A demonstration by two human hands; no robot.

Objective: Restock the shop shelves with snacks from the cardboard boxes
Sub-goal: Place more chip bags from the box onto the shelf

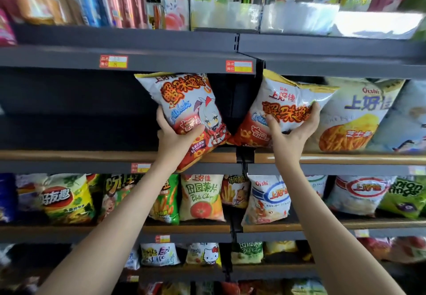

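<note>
two oishi crab-flavour crisp bags going onto the middle shelf (92, 156), one per hand. the left hand (175, 138) grips the left crisp bag (184, 103) low down, thumb on the front and fingers round its left edge. the bag is tilted, its bottom corner hanging out past the shelf lip and its top up near the upper shelf (161, 61). the right hand (292, 131) grips the right crisp bag (288, 103), thumb on the front and fingers curled over the right edge. this bag leans left, with its base on the shelf just right of the bay divider (244, 156). the two bags touch at their lower corners. no cardboard box in view.

risks, as i read it:
- the left bag isn't seated. let go now and it likely slides off the lip onto the potato chips bag (200, 197) below, or to the floor.
- the bay to its left looks bare, so nothing props it and it could flop flat.
- the right bag sits tight against the fries-picture bag (352, 114). a hard push could crush the crisps or shove that neighbour askew.
- puffy foil is slippery, so a low one-handed grip may slip.
- both bags meet at the divider, so a corner could snag there.
</note>
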